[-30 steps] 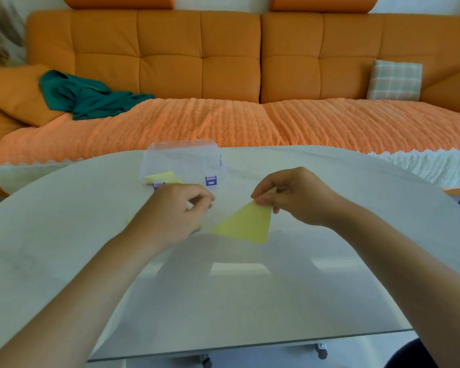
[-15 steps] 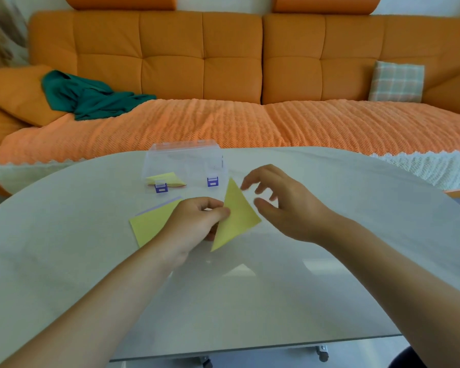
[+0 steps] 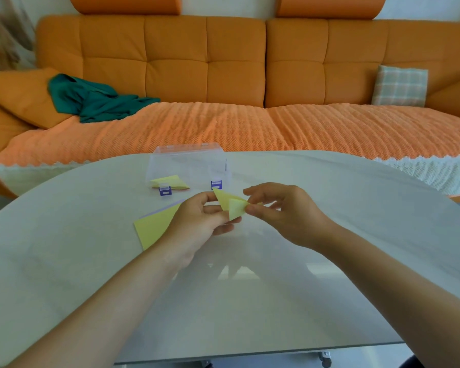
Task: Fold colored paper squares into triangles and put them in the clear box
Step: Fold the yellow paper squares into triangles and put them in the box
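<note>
A yellow paper triangle (image 3: 230, 204) is held above the table between both hands. My left hand (image 3: 199, 223) pinches its left side, and my right hand (image 3: 282, 212) pinches its right corner, bending it over. A stack of flat yellow paper squares (image 3: 154, 227) lies on the table under my left wrist, with a purple edge showing beneath. The clear box (image 3: 189, 163) with two purple clasps stands just beyond my hands; folded yellow pieces (image 3: 170, 181) lie in its left front part.
The pale oval table (image 3: 329, 261) ends in a curved far edge against an orange sofa (image 3: 223, 75). A green cloth (image 3: 91, 99) and a plaid cushion (image 3: 400, 85) lie on the sofa.
My right hand let go of the triangle, then took hold of its right corner again. The triangle turned upright in my left hand and is now bent smaller.
</note>
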Available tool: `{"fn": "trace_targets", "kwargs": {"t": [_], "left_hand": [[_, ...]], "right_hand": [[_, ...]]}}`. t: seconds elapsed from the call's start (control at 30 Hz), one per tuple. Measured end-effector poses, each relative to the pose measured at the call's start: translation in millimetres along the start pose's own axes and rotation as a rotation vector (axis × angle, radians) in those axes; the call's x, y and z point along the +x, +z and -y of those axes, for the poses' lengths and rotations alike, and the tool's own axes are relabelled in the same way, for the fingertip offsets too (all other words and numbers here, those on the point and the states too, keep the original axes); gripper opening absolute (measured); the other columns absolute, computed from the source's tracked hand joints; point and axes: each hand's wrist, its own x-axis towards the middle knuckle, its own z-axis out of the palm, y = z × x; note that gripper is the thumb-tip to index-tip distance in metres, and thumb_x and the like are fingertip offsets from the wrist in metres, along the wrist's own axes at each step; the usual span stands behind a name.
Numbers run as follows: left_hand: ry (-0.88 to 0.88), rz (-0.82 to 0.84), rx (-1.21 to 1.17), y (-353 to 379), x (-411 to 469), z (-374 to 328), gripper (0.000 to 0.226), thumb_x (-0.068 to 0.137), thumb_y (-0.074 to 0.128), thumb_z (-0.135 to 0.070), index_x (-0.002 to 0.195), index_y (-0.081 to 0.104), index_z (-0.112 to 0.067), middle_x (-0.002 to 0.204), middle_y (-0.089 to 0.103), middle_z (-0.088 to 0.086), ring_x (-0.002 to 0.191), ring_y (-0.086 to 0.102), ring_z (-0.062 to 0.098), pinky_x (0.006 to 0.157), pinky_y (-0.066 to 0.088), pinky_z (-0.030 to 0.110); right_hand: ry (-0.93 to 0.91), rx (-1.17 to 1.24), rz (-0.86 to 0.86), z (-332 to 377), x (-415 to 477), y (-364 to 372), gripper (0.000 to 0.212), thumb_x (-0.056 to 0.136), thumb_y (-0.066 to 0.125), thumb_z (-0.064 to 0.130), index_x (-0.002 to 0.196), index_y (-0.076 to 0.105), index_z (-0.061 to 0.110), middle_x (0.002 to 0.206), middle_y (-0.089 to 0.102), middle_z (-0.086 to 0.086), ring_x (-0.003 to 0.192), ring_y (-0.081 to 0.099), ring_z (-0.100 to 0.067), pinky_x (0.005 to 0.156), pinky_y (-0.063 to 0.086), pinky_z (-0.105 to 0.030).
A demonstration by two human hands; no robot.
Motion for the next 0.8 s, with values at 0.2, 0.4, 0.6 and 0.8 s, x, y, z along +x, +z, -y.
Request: {"fn": "trace_targets", "kwargs": {"t": [0.2,0.4,0.6,0.8], "left_hand": [[0.062,0.096,0.034,0,-2,-1,0.017,0.094,0.062,-0.008,0.106,0.073,-0.015,0.101,0.078,0.006,0.093,0.075,0.023,0.075,0.06,0.026],[0.084,0.09,0.097,2,-4,-3,0.024,0.093,0.056,-0.025,0.101,0.071,-0.008,0.093,0.077,0.011,0.083,0.076,0.029,0.072,0.061,0.035],[0.156,-0.012,0.139,5,-2,5,0.011,0.098,0.062,-0.017,0.097,0.071,-0.012,0.084,0.078,0.005,0.079,0.077,0.022,0.066,0.062,0.028],[0.146,-0.008,0.124,5,-3,7,0.014,0.094,0.067,-0.023,0.094,0.071,-0.009,0.084,0.078,0.004,0.079,0.076,0.022,0.063,0.06,0.025]], "right_hand": [[0.088,0.127,0.002,4,1,-3,0.01,0.086,0.077,0.031,0.078,0.075,0.026,0.071,0.072,0.006,0.063,0.059,-0.001,0.058,0.045,-0.013],[0.128,0.136,0.011,7,0,-6,0.009,0.085,0.079,0.027,0.079,0.074,0.023,0.068,0.072,0.007,0.061,0.064,-0.006,0.059,0.05,-0.016],[0.196,0.228,0.005,10,1,-6,0.019,0.087,0.076,0.024,0.104,0.068,0.025,0.082,0.073,0.008,0.067,0.071,-0.016,0.059,0.059,-0.028],[0.341,0.27,0.094,12,2,-10,0.01,0.091,0.072,0.026,0.087,0.078,0.019,0.076,0.075,0.0,0.063,0.067,-0.012,0.056,0.058,-0.027]]}}
